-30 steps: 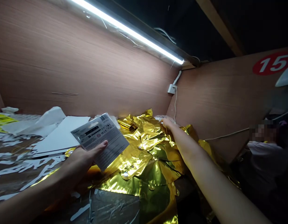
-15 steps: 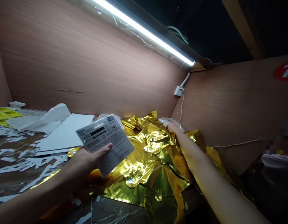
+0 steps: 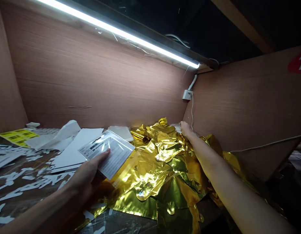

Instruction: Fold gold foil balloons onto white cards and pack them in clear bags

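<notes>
My left hand (image 3: pixel 92 169) grips a grey printed package card (image 3: pixel 116 156), thumb lying across its face. The clear plastic over the card catches the light. Far back on the right, my right hand (image 3: pixel 186 129) is stretched over a heap of crumpled gold foil balloons (image 3: pixel 150 169). Its fingers look curled, beside some clear plastic (image 3: pixel 175 126) at the foot of the wall. What lies under those fingers is hidden.
White sheets (image 3: pixel 70 149) and crumpled paper (image 3: pixel 59 136) lie left of the package. A yellow sticker sheet (image 3: pixel 17 137) and scattered white paper strips (image 3: pixel 16 191) are farther left. A socket box (image 3: pixel 187 95) with a cable hangs in the corner. A tube light (image 3: pixel 121 34) runs above.
The package in my left hand has tilted flatter, with more glare on its plastic. My right hand has reached slightly farther back. The whole view has shifted a little.
</notes>
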`<state>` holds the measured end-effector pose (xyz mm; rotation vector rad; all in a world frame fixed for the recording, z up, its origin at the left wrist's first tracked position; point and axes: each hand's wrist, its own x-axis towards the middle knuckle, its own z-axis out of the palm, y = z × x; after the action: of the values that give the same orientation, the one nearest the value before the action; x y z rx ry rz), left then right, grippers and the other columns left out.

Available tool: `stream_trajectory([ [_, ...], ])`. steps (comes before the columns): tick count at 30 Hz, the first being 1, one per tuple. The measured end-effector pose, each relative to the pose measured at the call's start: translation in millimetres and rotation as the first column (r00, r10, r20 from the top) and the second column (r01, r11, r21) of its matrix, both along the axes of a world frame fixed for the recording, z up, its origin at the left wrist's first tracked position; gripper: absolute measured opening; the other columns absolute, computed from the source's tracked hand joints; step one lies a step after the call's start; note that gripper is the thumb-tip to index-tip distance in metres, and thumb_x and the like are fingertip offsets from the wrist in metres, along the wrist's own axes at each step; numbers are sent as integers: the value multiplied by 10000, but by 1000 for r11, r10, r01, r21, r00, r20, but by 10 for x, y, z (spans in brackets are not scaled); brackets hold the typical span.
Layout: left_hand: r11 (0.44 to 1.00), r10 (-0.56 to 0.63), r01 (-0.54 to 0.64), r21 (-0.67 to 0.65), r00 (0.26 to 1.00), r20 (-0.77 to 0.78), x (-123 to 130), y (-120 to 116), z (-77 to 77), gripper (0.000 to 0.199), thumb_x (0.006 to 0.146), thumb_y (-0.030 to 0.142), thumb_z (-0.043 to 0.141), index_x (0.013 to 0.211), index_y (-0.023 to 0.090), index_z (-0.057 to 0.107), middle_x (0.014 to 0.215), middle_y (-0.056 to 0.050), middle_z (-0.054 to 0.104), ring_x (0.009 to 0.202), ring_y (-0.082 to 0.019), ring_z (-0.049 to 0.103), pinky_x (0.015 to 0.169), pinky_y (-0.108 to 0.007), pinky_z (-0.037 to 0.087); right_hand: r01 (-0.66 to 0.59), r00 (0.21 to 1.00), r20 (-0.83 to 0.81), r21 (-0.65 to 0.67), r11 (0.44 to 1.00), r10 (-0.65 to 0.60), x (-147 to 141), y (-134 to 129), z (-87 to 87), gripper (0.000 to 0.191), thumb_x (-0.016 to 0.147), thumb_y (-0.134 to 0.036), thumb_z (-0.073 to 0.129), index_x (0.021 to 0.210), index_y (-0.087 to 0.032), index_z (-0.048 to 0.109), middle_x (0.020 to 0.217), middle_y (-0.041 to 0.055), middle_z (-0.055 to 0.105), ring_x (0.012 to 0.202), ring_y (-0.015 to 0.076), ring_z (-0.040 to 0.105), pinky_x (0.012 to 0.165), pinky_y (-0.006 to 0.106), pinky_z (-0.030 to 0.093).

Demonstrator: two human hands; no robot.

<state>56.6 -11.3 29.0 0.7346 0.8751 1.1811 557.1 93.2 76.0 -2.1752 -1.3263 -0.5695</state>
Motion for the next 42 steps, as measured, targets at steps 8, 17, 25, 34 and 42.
stream_trajectory([
  [8,992,38,-45,116,997,66,-90,71,95,144,859,131,705,994,174,677,881,-56,770,657,-180,730,576,-270,639,-248,916,-214,362,899,339,-782,72,459,203,911,-171,550,1060,-116,677,1046,161,759,964,227,708,855,285,522],
  [17,988,47,-67,138,989,142,-175,122,127,168,876,96,626,1040,128,645,871,-93,782,655,-207,756,586,-288,643,-919,43,-331,357,167,943,-2311,-663,1029,259,720,-329,847,838,-170,680,896,80,793,762,202,767,683,319,620],
  [25,989,35,-61,137,983,182,-195,142,81,180,853,176,685,1023,118,671,872,-134,783,618,-229,742,516,-295,606,-853,-110,-512,489,184,852,-2722,-828,388,265,686,-349,869,801,-170,712,803,59,782,677,170,742,624,277,571],
  [34,988,19,-48,143,980,198,-191,192,29,104,892,171,642,989,134,647,868,-124,773,637,-213,730,598,-347,650,-614,-158,-558,702,362,815,-2663,-771,-168,286,625,-340,919,774,-177,738,702,43,751,655,169,725,574,237,506],
  [42,983,-26,-9,181,981,190,-193,183,12,116,888,181,646,982,116,663,791,-102,746,614,-200,700,580,-322,639,-623,-130,-542,696,357,830,-2617,-764,-279,288,646,-347,909,812,-171,754,724,62,768,657,186,734,603,266,531],
])
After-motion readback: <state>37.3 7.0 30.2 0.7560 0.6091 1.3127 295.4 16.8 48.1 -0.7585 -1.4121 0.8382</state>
